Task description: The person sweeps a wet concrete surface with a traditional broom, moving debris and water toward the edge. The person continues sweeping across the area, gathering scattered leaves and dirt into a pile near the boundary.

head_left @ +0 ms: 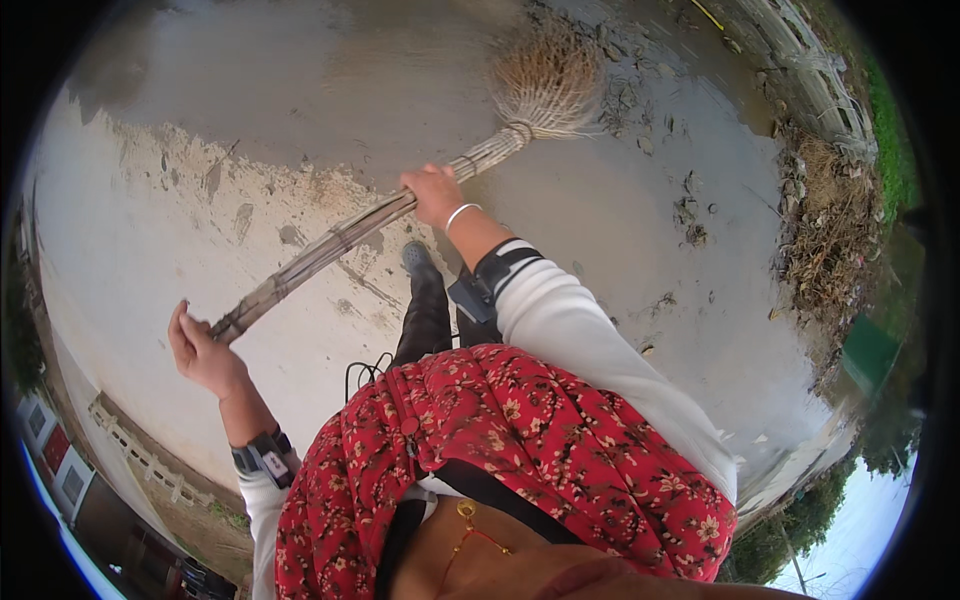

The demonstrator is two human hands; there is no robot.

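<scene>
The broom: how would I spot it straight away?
Start from the red floral vest and look up to the muddy ground. The broom slants across it, from lower left to upper right. Unlike the loose brown debris at the far right, it has a long, bound handle ending in a bushy tan fan.

On my remote feed I see an outdoor yard or roadside; wet pavement (700, 330); grass (887, 135) toward two o'clock; buildings (72, 482) toward eight; sky (850, 525) toward four.
</scene>
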